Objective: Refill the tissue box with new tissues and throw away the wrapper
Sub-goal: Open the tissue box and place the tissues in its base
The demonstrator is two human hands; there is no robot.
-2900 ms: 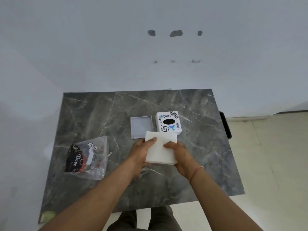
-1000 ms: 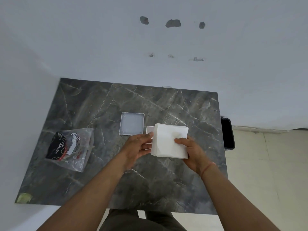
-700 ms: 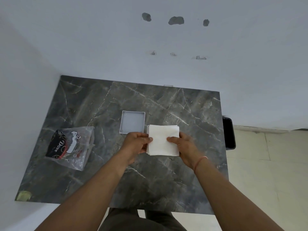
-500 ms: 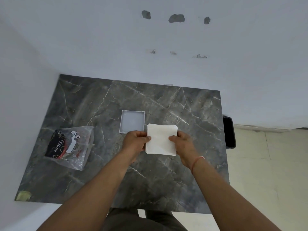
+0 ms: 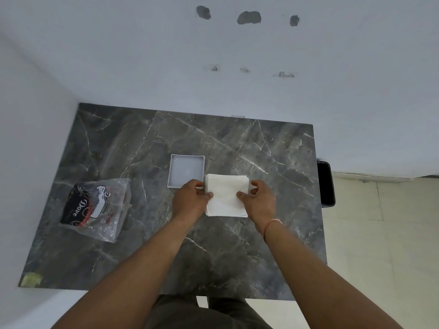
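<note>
White tissue stack [image 5: 225, 198] between both hands' grip

A dark marble table [image 5: 273, 148] stands against a white wall [image 5: 142, 55].

Colours on the dark marbled bench

The bench [image 5: 237, 148] is dark grey with pale veins; the tissue stack [image 5: 225, 198] is white, the tray [image 5: 186, 170] pale grey, the wrapper [image 5: 95, 207] clear with black, red and white print.

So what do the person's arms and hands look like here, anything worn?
Both forearms are bare, no sleeves in view. The left hand wears nothing visible; the right hand has a thin orange-red thread band around the wrist. No gloves, rings or watch are visible.
</note>
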